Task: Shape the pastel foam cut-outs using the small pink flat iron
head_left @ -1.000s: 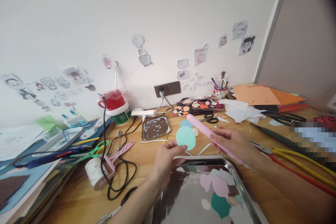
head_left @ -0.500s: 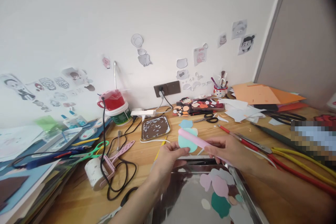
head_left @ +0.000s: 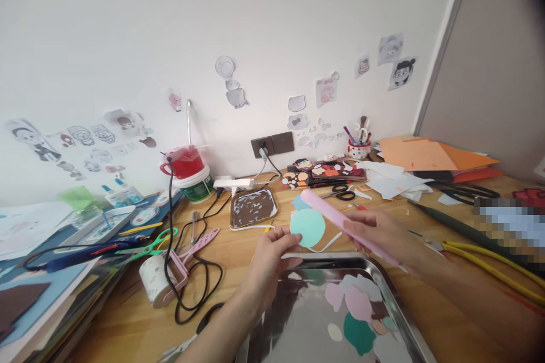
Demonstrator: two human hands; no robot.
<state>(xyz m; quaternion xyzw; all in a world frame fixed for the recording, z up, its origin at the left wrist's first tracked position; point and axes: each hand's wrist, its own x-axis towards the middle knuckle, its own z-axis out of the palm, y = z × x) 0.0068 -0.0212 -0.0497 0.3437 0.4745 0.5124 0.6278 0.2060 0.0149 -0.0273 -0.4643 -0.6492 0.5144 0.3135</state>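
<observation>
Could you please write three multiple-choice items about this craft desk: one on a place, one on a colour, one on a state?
1. Where is the metal tray?
A. directly below the two hands
B. leaning on the wall
C. on the orange paper

2. What colour is the round paper piece in the left hand?
A. red
B. light teal
C. black

3. How does the right hand stand?
A. open and flat on the desk
B. closed around the pink stick
C. inside the red cup

Answers:
1 A, the tray lies on the desk under both hands.
2 B, the disc between the fingers is pale teal.
3 B, its fingers wrap the stick, whose tip is at the disc.
</observation>
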